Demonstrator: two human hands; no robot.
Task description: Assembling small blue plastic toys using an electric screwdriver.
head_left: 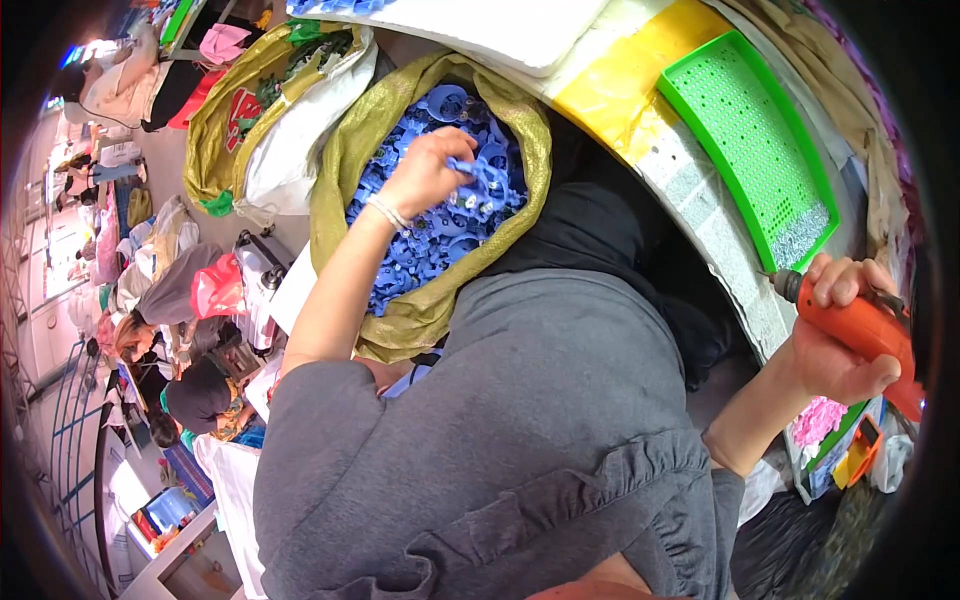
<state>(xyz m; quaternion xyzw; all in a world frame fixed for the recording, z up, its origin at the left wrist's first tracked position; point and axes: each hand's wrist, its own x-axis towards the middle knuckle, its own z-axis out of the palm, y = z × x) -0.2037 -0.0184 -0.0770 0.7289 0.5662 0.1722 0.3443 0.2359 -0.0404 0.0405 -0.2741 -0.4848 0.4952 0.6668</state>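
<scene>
My left hand (428,172) is over an open olive woven sack (335,200). Its fingers are closed on a blue plastic part (484,184) with small round openings. Many similar blue plastic pieces (425,262) fill the sack, some of them ring-shaped. Off to the right, my right hand (840,335) is wrapped round an orange power screwdriver (860,328). The tool's dark nose points up and left, near the low end of a green perforated tray (745,130). Small silvery screws (800,235) lie heaped in that end of the tray.
A worktable (685,190) with yellow and white covering curves along the upper right. Another olive sack (205,150) stands at the upper left beside a white bag (298,145). Pink pieces (820,422) are below my right hand. Other people work at the far left.
</scene>
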